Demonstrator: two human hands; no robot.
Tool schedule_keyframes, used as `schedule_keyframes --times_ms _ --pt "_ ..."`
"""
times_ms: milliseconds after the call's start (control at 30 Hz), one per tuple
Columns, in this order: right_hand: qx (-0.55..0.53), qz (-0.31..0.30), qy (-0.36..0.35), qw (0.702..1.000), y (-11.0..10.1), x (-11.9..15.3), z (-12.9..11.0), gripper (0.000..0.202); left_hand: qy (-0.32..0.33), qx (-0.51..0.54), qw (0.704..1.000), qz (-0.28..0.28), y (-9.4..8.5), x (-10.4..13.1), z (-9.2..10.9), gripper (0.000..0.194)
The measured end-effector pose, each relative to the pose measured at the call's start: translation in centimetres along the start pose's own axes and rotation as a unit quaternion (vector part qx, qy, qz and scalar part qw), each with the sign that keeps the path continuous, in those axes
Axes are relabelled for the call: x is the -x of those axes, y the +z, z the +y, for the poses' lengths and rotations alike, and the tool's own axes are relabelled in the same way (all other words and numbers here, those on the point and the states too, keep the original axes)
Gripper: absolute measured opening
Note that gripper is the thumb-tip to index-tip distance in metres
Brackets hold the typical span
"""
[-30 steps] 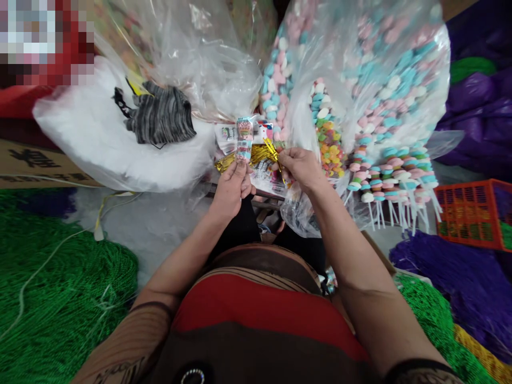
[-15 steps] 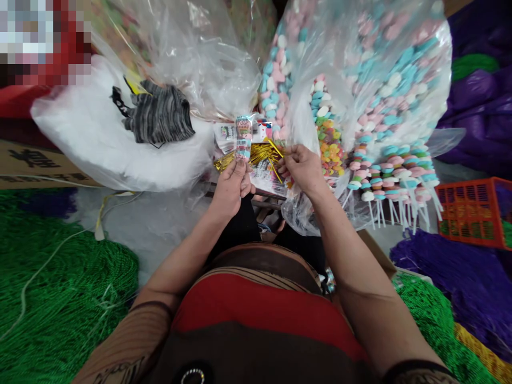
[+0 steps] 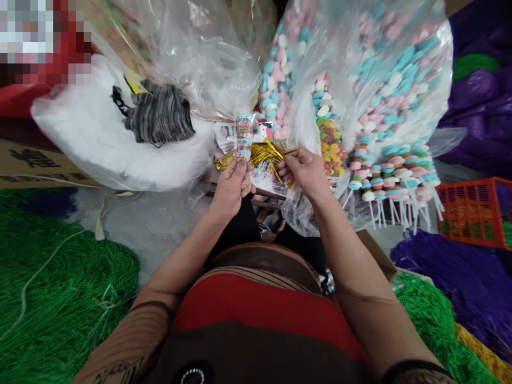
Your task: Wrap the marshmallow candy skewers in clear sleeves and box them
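My left hand [image 3: 231, 185] is closed around the lower end of a wrapped marshmallow candy [image 3: 244, 137], a clear printed packet with pink and blue pieces, held upright. My right hand [image 3: 306, 169] pinches a thin twist tie [image 3: 290, 152] between thumb and fingertips, a short way right of the packet. Between the hands lies a pile of shiny gold twist ties [image 3: 264, 153] on printed packaging sheets [image 3: 264, 173]. Colourful ring gummies [image 3: 330, 146] in a clear bag are just beyond my right hand.
Marshmallow skewers [image 3: 406, 165] with white sticks lie right, under a big clear bag of marshmallows [image 3: 400, 74]. A striped grey glove [image 3: 160, 114] rests on a white sack [image 3: 92, 133] at left. An orange crate [image 3: 468, 210] and green netting [image 3: 64, 288] flank me.
My right hand has drawn slightly right, away from the gold pile, with a twist tie now lying nearly level in its fingers. My left hand and the candy packet have stayed put.
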State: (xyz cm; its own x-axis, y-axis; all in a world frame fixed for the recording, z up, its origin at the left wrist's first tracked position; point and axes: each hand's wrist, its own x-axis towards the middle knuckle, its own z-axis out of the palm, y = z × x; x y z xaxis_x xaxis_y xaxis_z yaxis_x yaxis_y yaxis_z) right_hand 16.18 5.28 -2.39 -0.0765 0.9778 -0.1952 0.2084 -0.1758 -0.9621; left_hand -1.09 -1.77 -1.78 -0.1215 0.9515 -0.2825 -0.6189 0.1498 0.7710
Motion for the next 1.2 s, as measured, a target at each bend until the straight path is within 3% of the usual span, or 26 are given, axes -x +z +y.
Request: schedule_keyframes --times_ms 167,400,733,867,1033,1200 --pt "0.001 -0.018 -0.045 0.999 0.0 0.9 -0.2 0.019 -0.012 -0.004 1.000 0.018 0.8 -0.1 0.1 0.033" --pt "0.145 0.018 -0.167 0.975 0.2 1.7 -0.1 0.013 -0.013 -0.010 1.000 0.014 2.7 -0.6 -0.2 0.028" --pt "0.207 0.010 -0.219 0.953 1.0 2.5 0.1 0.015 -0.018 -0.033 0.999 -0.008 4.4 -1.2 -0.9 0.027" --pt "0.230 0.005 -0.226 0.947 1.0 2.0 0.6 0.016 -0.037 -0.012 0.999 0.017 4.7 -2.0 -0.9 0.035" --pt "0.333 0.041 -0.216 0.917 0.1 0.6 1.3 0.024 -0.040 0.032 0.996 0.070 4.4 -2.9 0.1 0.041" --pt "0.374 0.094 -0.251 0.888 -1.0 0.8 -0.1 0.031 -0.049 0.057 0.997 0.034 3.7 -2.5 0.2 0.040"
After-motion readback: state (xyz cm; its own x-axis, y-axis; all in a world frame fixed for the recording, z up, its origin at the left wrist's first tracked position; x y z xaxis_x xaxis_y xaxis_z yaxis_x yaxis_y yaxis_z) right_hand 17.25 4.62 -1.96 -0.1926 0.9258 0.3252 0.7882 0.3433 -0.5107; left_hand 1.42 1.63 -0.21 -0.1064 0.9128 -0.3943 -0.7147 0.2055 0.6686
